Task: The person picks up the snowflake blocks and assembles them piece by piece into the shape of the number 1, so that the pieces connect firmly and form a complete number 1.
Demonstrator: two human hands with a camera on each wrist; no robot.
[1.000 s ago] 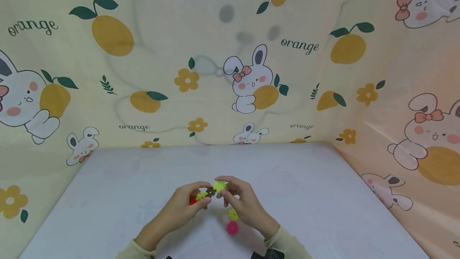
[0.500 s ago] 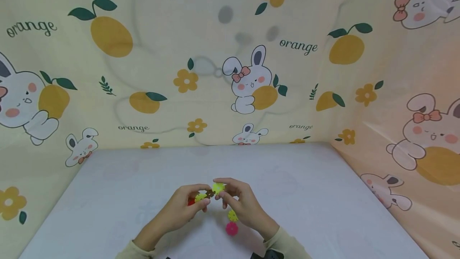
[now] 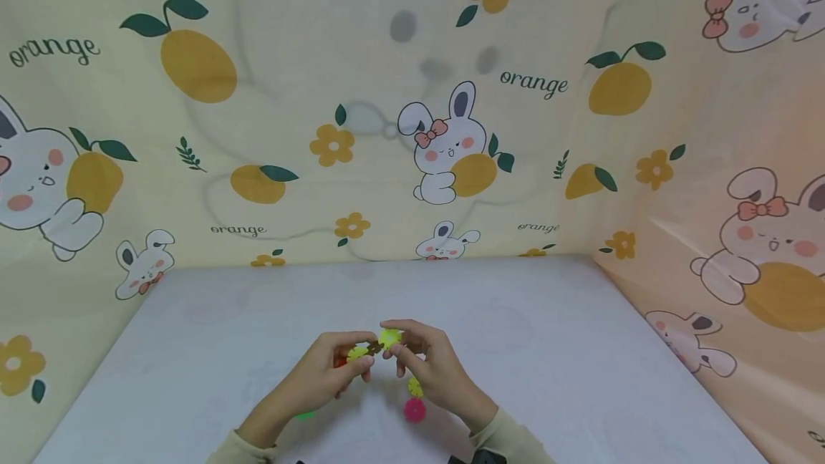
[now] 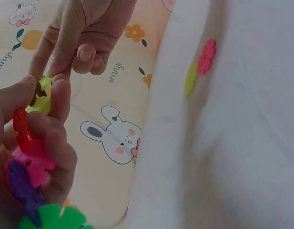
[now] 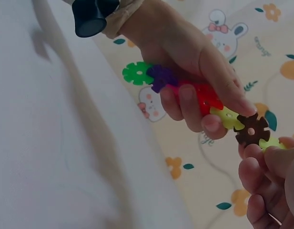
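My left hand (image 3: 316,374) grips a chain of interlocking snowflake discs. In the right wrist view the chain runs from a green disc (image 5: 136,74) through purple (image 5: 161,78), pink and red discs (image 5: 208,99) to a yellow disc (image 5: 227,117) and a brown disc (image 5: 252,130). The pink disc (image 4: 32,164) shows better in the left wrist view, partly behind fingers. My right hand (image 3: 441,364) pinches another yellow disc (image 3: 389,338) at the brown disc's edge, its slots partly covered by fingertips. Both hands are raised over the table.
On the white table (image 3: 548,349), a loose yellow disc (image 3: 415,387) lies beside a pink disc (image 3: 415,410), below my right hand. A printed cloth (image 3: 361,56) with rabbits and oranges stands behind the table and at its sides.
Both hands keep their hold and shift only slightly left in the head view. The green end of the chain has come into sight below my left wrist.
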